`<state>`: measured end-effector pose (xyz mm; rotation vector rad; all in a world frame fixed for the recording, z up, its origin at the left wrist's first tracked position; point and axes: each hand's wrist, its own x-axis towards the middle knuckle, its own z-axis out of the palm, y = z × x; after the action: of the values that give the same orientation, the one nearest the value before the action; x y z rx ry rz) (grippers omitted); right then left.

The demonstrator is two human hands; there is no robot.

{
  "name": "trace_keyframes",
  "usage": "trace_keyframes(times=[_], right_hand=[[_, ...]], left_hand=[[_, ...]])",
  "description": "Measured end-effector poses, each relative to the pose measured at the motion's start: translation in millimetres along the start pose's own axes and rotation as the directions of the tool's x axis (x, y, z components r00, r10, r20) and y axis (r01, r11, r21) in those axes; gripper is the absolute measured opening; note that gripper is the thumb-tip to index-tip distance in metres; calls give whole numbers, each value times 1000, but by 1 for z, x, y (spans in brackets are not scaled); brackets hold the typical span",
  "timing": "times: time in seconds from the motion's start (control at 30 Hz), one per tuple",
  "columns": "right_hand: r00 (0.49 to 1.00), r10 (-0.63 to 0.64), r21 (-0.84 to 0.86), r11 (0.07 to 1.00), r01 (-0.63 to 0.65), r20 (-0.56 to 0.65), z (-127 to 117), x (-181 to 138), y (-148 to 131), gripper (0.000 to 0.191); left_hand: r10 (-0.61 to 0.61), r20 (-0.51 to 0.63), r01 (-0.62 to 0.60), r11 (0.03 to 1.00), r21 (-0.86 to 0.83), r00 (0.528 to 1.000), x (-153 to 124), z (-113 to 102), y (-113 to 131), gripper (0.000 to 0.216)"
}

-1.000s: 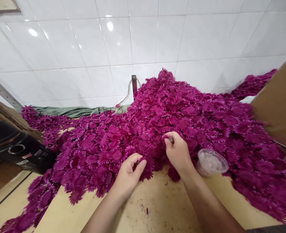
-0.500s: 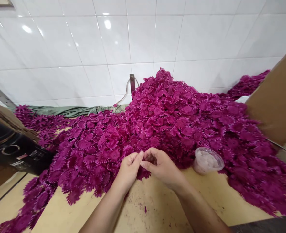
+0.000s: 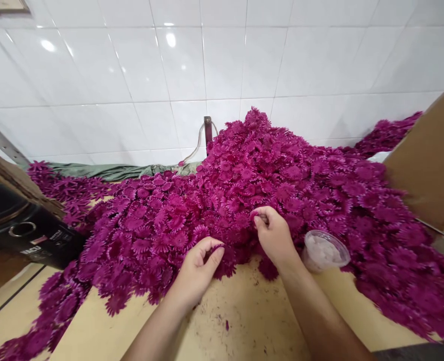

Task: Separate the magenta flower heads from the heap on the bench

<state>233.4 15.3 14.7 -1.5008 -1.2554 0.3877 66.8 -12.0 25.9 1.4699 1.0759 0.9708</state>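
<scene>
A big heap of magenta fabric flower heads (image 3: 244, 185) covers the back of a pale wooden table (image 3: 244, 321). My left hand (image 3: 199, 268) rests at the heap's near edge with thumb and fingers curled in a pinch on flower petals. My right hand (image 3: 274, 233) is higher and to the right, its fingertips pinched on a flower in the heap. A small clear plastic cup (image 3: 325, 250) holding whitish bits stands just right of my right wrist.
A white tiled wall (image 3: 222, 65) backs the table. A black printed box (image 3: 26, 233) under a brown cardboard flap sits at the left. A tall cardboard panel (image 3: 428, 160) rises at the right. Green cloth (image 3: 120, 171) lies behind the heap.
Half a second ago both hands met at the heap's near edge. My right hand has since gone up and right into the heap; my left hand stays low, still pinched.
</scene>
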Motion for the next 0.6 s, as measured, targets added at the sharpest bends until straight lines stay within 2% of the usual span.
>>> trace_keyframes(times=[0.1, 0.2, 0.3, 0.43, 0.53, 0.6], right_hand=[[986, -147, -94, 984, 154, 74, 0, -8, -9, 25], [972, -186, -70, 978, 197, 143, 1, -24, -24, 22], [954, -115, 21, 993, 113, 277, 3, -39, -33, 19], [900, -31, 63, 998, 4, 435, 8, -49, -34, 15], [869, -1, 156, 984, -87, 496, 11, -47, -31, 7], [865, -3, 208, 971, -117, 501, 11, -43, -29, 7]], left_hand=[[-34, -9, 34, 999, -30, 999, 6, -2, 1, 13], [-55, -41, 53, 996, -66, 998, 12, 1, -1, 10], [-103, -64, 94, 986, -137, 993, 16, 5, -7, 13], [-149, -71, 133, 973, -186, 986, 21, 8, -16, 32], [-148, -93, 127, 972, -199, 985, 24, 7, -20, 44], [-141, -87, 119, 969, -215, 986, 23, 6, -19, 44]])
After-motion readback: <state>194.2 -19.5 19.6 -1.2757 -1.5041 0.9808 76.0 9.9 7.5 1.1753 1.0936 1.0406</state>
